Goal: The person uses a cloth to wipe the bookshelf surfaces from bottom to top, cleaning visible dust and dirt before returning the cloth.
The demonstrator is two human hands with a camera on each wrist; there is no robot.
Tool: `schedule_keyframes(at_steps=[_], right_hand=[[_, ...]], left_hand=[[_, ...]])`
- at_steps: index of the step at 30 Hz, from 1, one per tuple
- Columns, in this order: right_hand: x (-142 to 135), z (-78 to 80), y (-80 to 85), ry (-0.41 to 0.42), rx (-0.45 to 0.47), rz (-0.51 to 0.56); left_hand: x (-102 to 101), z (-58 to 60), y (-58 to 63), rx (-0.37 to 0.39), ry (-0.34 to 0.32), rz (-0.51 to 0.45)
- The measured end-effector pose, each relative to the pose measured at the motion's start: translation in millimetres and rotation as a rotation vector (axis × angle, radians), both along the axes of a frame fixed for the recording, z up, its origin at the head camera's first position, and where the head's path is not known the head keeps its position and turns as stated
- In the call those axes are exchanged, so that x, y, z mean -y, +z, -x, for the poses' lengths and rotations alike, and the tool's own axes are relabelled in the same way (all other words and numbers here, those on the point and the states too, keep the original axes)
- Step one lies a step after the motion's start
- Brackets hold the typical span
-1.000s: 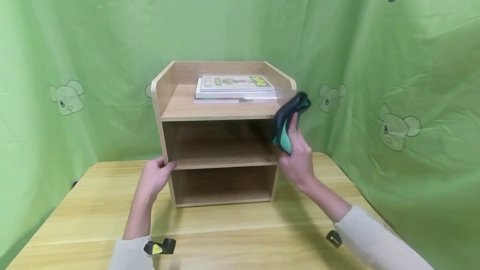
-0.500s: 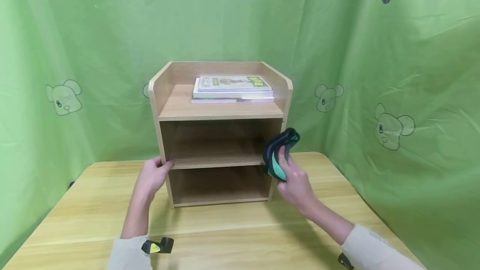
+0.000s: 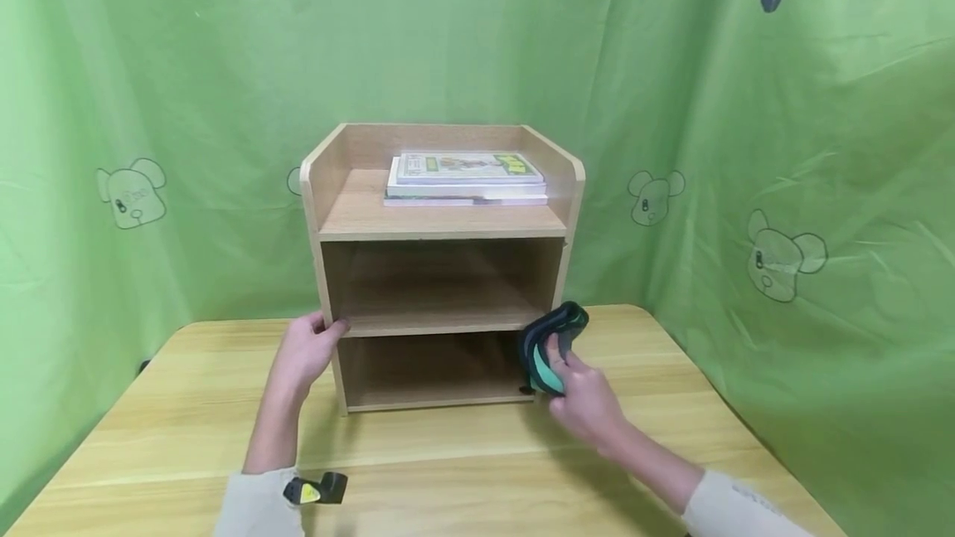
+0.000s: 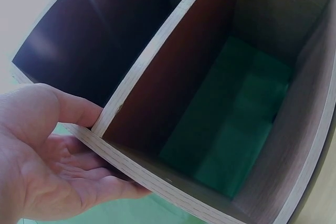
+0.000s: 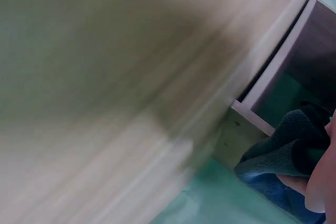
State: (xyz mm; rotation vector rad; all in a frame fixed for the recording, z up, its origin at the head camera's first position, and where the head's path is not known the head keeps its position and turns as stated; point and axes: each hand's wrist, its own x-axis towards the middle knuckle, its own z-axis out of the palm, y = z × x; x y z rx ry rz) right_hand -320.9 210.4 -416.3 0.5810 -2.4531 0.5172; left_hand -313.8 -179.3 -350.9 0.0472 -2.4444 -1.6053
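Observation:
A light wooden shelf unit [image 3: 440, 234] with two open compartments under its top stands on the table. My left hand [image 3: 304, 352] grips its left side panel at the middle board; in the left wrist view the thumb is on the front edge and the fingers [image 4: 100, 190] lie along the outer side. My right hand [image 3: 589, 404] holds a folded dark cloth [image 3: 533, 346] with a teal-green patch against the lower part of the right side panel. In the right wrist view the cloth [image 5: 294, 135] wraps near the panel's front edge, part of the hand cut off by the frame.
A small stack of books [image 3: 466, 181] lies on the unit's top shelf, between raised side and back walls. The wooden table [image 3: 418, 479] extends in front and to both sides. Green printed curtains [image 3: 477, 56] hang behind and at the sides.
My right hand has moved down along the right side panel with the cloth, from near the top shelf to the bottom compartment. My left hand keeps its place on the left panel.

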Motion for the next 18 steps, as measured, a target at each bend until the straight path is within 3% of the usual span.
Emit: schedule_keyframes(at_steps=[10, 18], right_hand=[[5, -11.8, -14.0, -0.073, 0.168, -0.303], [5, -14.4, -18.3, -0.036, 0.196, -0.368]], left_hand=[[1, 0.3, 0.2, -0.007, 0.0, 0.03], [0, 0.8, 0.6, -0.003, 0.003, 0.053]])
